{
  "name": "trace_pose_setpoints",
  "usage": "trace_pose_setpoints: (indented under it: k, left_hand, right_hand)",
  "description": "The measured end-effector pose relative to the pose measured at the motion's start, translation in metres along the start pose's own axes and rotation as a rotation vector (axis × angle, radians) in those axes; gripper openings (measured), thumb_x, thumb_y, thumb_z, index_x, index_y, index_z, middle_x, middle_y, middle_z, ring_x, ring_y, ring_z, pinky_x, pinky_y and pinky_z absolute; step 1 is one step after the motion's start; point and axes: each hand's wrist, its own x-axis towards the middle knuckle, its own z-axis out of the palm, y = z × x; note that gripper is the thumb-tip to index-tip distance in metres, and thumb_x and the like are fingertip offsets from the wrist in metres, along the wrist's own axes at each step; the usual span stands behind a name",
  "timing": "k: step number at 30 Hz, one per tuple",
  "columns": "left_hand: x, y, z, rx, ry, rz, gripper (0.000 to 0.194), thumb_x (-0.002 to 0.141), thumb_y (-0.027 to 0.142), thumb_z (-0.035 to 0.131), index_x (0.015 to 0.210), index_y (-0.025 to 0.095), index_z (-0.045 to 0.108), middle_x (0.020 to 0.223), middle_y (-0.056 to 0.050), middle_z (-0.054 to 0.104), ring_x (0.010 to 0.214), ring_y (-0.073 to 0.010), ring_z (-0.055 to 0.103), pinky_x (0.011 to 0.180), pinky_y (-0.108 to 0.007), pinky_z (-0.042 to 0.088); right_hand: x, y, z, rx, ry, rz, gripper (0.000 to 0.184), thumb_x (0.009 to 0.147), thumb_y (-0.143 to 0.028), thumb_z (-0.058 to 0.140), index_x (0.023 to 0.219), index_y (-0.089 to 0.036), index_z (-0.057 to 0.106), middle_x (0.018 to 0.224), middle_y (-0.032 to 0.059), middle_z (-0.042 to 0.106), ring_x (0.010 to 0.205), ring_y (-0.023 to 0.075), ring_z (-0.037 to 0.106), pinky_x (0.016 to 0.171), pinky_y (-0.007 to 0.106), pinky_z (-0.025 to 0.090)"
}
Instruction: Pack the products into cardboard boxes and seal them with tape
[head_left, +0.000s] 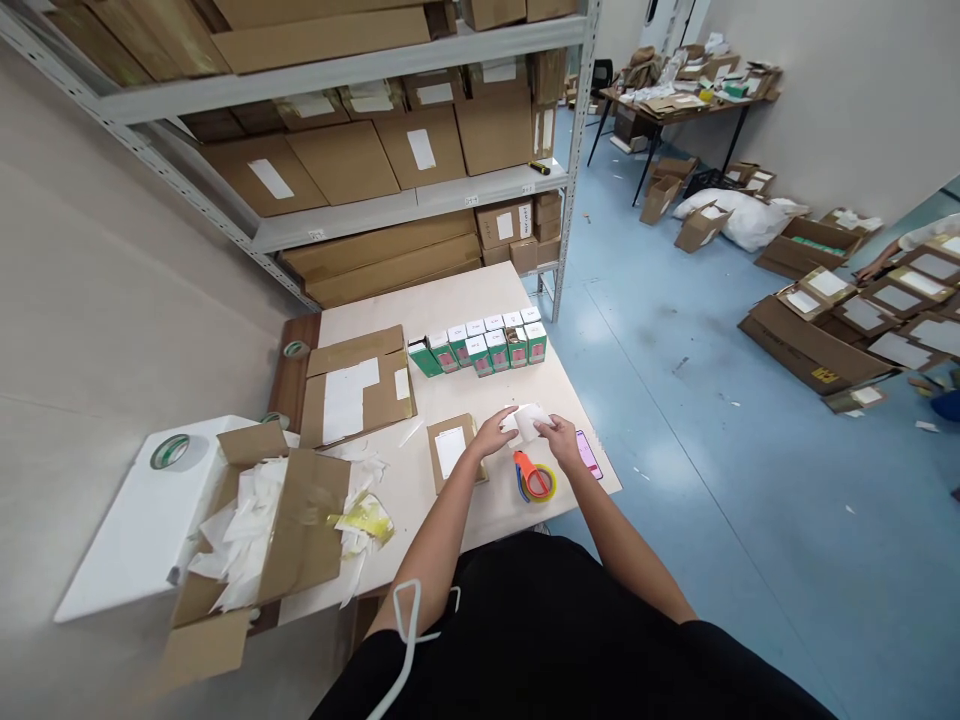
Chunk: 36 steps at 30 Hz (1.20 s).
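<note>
Black cloth of the shirt (570,620) is filling the near edge. Beyond it, an orange tool (531,474) is lying against a yellow tape roll (552,488), probably parked there to be within easy reach. Just past them, the left hand (495,434) and right hand (559,438) are pinching a white slip (531,420) from opposite sides, seemingly keeping it taut (it may be two layers; the fingers are hiding its edges). A phone (588,456) is resting beside the right hand, a small labelled carton (451,452) beside the left. Farther on, green-and-white boxes (496,352) are standing in rows, perhaps for easy counting, and the metal shelf (420,206) is holding brown cartons (420,146).
</note>
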Motion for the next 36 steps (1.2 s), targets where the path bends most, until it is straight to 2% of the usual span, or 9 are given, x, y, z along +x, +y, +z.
trace_pose_setpoints:
  k: [2,5,10,13,19,25,28,33,36]
  left_hand:
    - [0.007,0.002,-0.001,0.017,-0.103,0.049,0.052,0.08,0.031,0.075,0.131,0.025,0.07,0.15,-0.008,0.061,0.136,-0.0266,0.057,0.115,-0.042,0.044]
    - [0.017,0.006,-0.004,0.039,-0.117,0.067,0.034,0.074,0.039,0.081,0.103,0.022,0.078,0.135,-0.008,0.071,0.129,-0.0282,0.061,0.113,-0.041,0.045]
    - [0.024,0.009,-0.014,0.003,-0.24,-0.024,0.038,0.065,0.052,0.082,0.084,0.019,0.078,0.085,-0.002,0.077,0.084,-0.0229,0.071,0.078,-0.032,0.055]
    - [0.023,0.016,-0.019,0.033,-0.278,-0.015,0.036,0.066,0.053,0.081,0.081,0.02,0.081,0.077,-0.001,0.077,0.073,-0.0203,0.069,0.068,-0.028,0.052]
    - [0.025,0.03,-0.027,0.061,-0.218,0.091,0.037,0.072,0.055,0.077,0.084,0.021,0.082,0.091,-0.005,0.08,0.086,-0.0231,0.071,0.076,-0.03,0.053]
    - [0.022,0.022,-0.049,-0.051,0.035,0.099,0.039,0.074,0.056,0.077,0.086,0.019,0.082,0.096,-0.01,0.079,0.092,-0.0265,0.072,0.084,-0.035,0.054]
    - [0.023,0.021,-0.04,-0.059,0.113,0.093,0.04,0.077,0.055,0.075,0.093,0.019,0.082,0.107,-0.013,0.079,0.104,-0.0301,0.071,0.095,-0.041,0.054]
    - [0.019,0.031,-0.008,-0.006,0.236,0.104,0.059,0.081,0.052,0.076,0.132,0.023,0.071,0.15,-0.014,0.06,0.141,-0.0316,0.053,0.118,-0.048,0.04]
    - [0.0,0.039,-0.009,-0.092,0.263,0.081,0.054,0.093,0.059,0.06,0.132,0.022,0.071,0.146,-0.014,0.063,0.137,-0.029,0.057,0.116,-0.046,0.042]
  right_hand:
    - [0.0,-0.004,-0.009,0.116,0.008,0.023,0.038,0.075,-0.055,0.078,0.085,-0.02,0.07,0.084,0.0032,0.073,0.082,0.0219,0.067,0.077,0.034,0.057]
    - [-0.001,-0.005,-0.022,0.209,0.054,0.052,0.038,0.07,-0.051,0.082,0.086,-0.019,0.069,0.085,0.0037,0.073,0.081,0.0216,0.067,0.079,0.035,0.057]
    - [-0.004,0.0,-0.048,0.115,0.139,0.061,0.039,0.071,-0.054,0.079,0.086,-0.02,0.068,0.084,0.004,0.073,0.08,0.0223,0.068,0.074,0.033,0.055]
    - [-0.002,0.001,-0.061,0.016,0.096,0.064,0.043,0.071,-0.059,0.078,0.086,-0.02,0.068,0.079,0.0034,0.072,0.075,0.0224,0.065,0.066,0.031,0.052]
    - [0.003,0.0,-0.061,0.049,0.178,-0.025,0.044,0.068,-0.061,0.08,0.071,-0.023,0.059,0.061,-0.0047,0.058,0.065,0.0165,0.056,0.058,0.027,0.045]
    - [0.001,-0.009,-0.076,0.407,0.403,0.044,0.045,0.066,-0.054,0.086,0.088,-0.02,0.069,0.082,0.0048,0.076,0.075,0.0216,0.071,0.066,0.032,0.056]
    - [-0.001,-0.019,-0.071,0.464,0.302,0.032,0.046,0.067,-0.052,0.088,0.093,-0.02,0.07,0.092,0.0066,0.079,0.08,0.0232,0.074,0.071,0.034,0.059]
    - [-0.016,-0.039,-0.03,0.358,0.049,0.008,0.039,0.075,-0.051,0.083,0.095,-0.02,0.07,0.092,0.0038,0.077,0.081,0.0211,0.071,0.071,0.031,0.056]
    - [-0.027,-0.048,-0.017,0.261,-0.013,0.005,0.034,0.077,-0.05,0.08,0.09,-0.02,0.07,0.087,0.0014,0.074,0.076,0.0191,0.066,0.068,0.029,0.052]
